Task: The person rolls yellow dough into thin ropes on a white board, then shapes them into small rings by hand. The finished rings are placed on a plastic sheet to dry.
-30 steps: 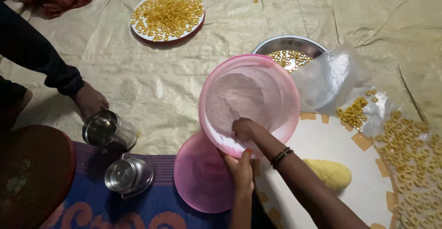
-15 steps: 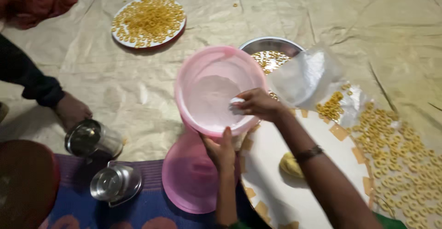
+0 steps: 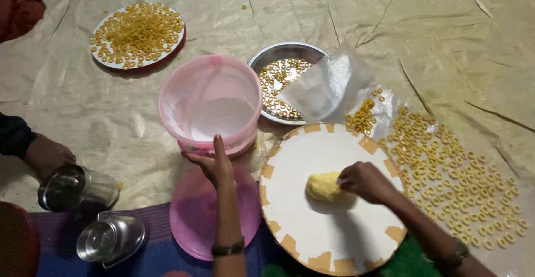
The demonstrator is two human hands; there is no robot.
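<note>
Two hands work on the floor sheet: the left hand (image 3: 213,163) props the tilted pink plastic tub (image 3: 210,105) of white flour, fingers together against its rim, above the pink lid (image 3: 192,221); the right hand (image 3: 365,181) clamps the yellow dough lump (image 3: 324,186) at the centre of the round white board (image 3: 312,221).

Left grip (image 3: 213,164): bare forearm, dark bangle at wrist. Right grip (image 3: 365,180): bare forearm, dark beaded bracelet.
</note>
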